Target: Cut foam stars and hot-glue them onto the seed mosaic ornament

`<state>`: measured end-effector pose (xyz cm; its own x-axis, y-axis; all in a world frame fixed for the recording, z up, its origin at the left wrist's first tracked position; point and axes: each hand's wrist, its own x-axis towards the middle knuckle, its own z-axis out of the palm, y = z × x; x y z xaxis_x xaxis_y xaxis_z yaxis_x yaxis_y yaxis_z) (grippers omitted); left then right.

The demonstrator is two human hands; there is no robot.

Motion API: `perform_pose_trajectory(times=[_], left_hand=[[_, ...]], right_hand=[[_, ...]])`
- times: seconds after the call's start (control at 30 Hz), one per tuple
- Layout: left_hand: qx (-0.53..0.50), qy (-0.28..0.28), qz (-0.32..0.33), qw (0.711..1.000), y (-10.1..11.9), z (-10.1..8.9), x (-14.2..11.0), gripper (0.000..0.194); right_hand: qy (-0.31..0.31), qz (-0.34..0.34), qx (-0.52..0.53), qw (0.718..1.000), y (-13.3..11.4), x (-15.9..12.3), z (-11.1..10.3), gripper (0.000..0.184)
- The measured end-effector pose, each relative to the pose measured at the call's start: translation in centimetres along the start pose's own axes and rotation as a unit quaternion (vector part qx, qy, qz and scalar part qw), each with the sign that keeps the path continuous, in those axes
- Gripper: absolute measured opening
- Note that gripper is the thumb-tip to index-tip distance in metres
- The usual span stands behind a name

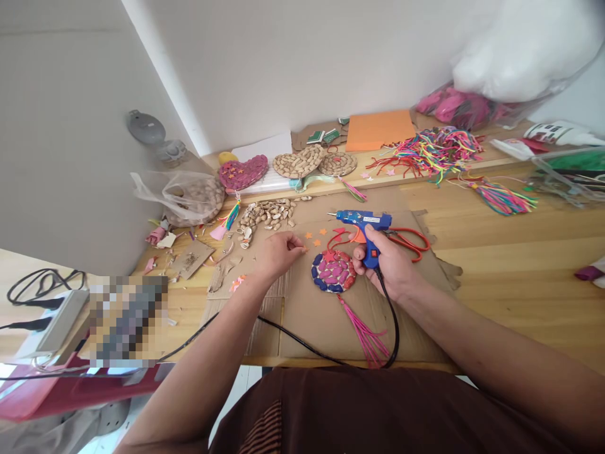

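My right hand (pixel 385 255) grips a blue hot glue gun (pixel 363 224) by its handle, its nozzle pointing left above the cardboard. Below the gun lies a round ornament (pixel 333 272) covered in pink, red and blue painted peanut shells, with a red star and a red cord at its top. A pink tassel (pixel 362 331) hangs from its lower edge. Just left of the ornament, my left hand (pixel 283 253) has thumb and fingers pinched together; what is between them is too small to make out. Several small orange stars (pixel 316 243) lie by its fingertips.
Red-handled scissors (pixel 413 243) lie behind my right hand. Loose peanut shells (pixel 269 214) are spread at the cardboard's back. Finished shell ornaments (pixel 243 171) and colourful cords (pixel 439 148) rest along the wall. The gun's black cable (pixel 307 343) crosses the front edge.
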<state>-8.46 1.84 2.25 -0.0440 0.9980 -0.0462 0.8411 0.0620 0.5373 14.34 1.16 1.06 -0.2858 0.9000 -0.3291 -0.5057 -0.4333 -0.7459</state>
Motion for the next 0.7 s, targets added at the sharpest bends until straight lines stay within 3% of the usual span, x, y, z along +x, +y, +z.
perform_pose_trajectory(times=[0.33, 0.7], left_hand=[[-0.007, 0.028, 0.077, 0.997, -1.0, 1.1, -1.1, 0.007], [-0.046, 0.040, 0.056, 0.997, -1.4, 1.3, -1.8, 0.006]], right_hand=[[0.000, 0.000, 0.004, 1.000, 0.1, 0.1, -0.2, 0.032], [0.004, 0.002, 0.001, 1.000, 0.0, 0.1, -0.1, 0.034]])
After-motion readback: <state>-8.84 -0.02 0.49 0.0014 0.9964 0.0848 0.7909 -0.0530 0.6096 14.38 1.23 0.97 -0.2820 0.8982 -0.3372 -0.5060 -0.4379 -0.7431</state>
